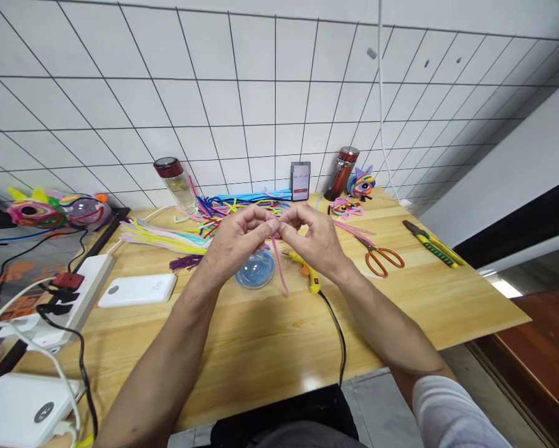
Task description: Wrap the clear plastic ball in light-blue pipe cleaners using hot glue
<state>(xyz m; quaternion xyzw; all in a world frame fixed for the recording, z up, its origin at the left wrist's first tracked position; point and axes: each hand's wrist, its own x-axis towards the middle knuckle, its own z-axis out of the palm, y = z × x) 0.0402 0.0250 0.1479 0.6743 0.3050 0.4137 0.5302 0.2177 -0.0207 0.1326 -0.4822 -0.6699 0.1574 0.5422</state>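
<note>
Both hands meet over the middle of the table, fingertips pinched together on a pink pipe cleaner (280,267). My left hand (242,239) and my right hand (313,239) are closed on it close to each other, and one end of it hangs down between them. Below my left hand lies a clear round plastic piece with blue in it (255,271). A yellow hot glue gun (313,281) rests just under my right hand, its black cord running to the table's front edge. The fingers partly hide the pipe cleaner's upper part.
Bundles of coloured pipe cleaners (167,236) spread behind my hands. Scissors (380,258) and pliers (431,244) lie to the right. A phone (300,182), two flasks (341,173) and a colourful figure (361,183) stand along the wall. White power banks (138,290) and a power strip (81,292) occupy the left.
</note>
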